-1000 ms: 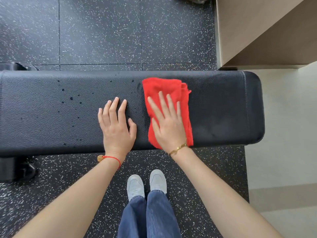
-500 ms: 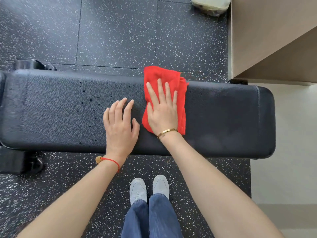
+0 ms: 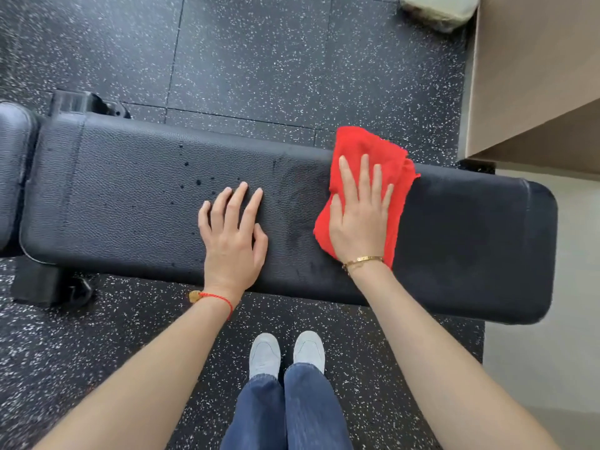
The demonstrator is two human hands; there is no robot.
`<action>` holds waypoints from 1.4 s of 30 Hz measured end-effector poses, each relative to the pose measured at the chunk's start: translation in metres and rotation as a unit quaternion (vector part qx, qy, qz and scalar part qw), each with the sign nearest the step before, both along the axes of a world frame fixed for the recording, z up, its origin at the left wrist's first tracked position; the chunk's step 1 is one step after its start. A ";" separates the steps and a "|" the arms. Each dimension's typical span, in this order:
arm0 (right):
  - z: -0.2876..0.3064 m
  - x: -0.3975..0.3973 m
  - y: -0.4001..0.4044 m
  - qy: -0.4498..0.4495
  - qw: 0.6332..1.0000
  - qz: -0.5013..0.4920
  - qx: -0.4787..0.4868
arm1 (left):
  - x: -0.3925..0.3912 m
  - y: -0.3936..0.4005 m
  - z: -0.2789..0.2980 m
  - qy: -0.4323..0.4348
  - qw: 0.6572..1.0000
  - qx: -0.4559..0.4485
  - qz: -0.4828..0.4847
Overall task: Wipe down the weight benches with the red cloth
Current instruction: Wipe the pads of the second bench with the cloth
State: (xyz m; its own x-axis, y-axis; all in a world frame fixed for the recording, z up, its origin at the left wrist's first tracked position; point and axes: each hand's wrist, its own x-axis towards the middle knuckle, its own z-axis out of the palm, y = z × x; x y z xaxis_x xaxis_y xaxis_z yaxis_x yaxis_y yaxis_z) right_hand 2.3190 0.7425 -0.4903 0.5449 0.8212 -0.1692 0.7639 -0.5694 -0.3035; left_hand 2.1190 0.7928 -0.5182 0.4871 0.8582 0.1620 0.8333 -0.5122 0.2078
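Observation:
A black padded weight bench (image 3: pixel 130 203) runs across the view from left to right. Small dark droplets speckle its pad left of centre. A folded red cloth (image 3: pixel 394 164) lies on the pad right of centre, its far edge over the bench's far side. My right hand (image 3: pixel 358 219) presses flat on the cloth, fingers spread and pointing away from me. My left hand (image 3: pixel 232 235) rests flat and bare on the pad, a hand's width left of the cloth, holding nothing.
Speckled black rubber floor (image 3: pixel 259 60) surrounds the bench. A beige boxed wall (image 3: pixel 535 76) rises at the right, with pale floor (image 3: pixel 574 319) beyond the bench's end. A second pad section (image 3: pixel 13 170) and black frame feet (image 3: pixel 48 287) sit at left. My shoes (image 3: pixel 285 352) stand below.
My right hand has slid the red cloth to the right along the pad and a little toward me. The left hand has stayed planted. The view has shifted, showing more of the bench's left end.

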 end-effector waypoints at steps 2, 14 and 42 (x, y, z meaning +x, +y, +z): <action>-0.001 -0.008 0.027 -0.006 0.999 -0.033 -0.005 | -0.001 0.000 -0.001 -0.001 1.000 0.000 0.002; -0.003 -0.043 -0.037 -0.015 0.974 0.227 -0.006 | -0.003 0.004 0.002 0.003 1.000 -0.013 0.001; -0.001 -0.159 0.068 0.002 0.998 0.055 -0.009 | -0.156 0.106 -0.002 0.009 1.000 -0.006 0.014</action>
State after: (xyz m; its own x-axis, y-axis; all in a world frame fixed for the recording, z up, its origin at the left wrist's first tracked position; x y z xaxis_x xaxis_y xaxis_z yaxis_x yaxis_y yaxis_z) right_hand 2.1600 0.8103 -0.4909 0.4505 0.8732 -0.1860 0.8215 -0.4870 -0.2966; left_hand 1.9626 0.8984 -0.5206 0.4659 0.8732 0.1431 0.8507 -0.4865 0.1990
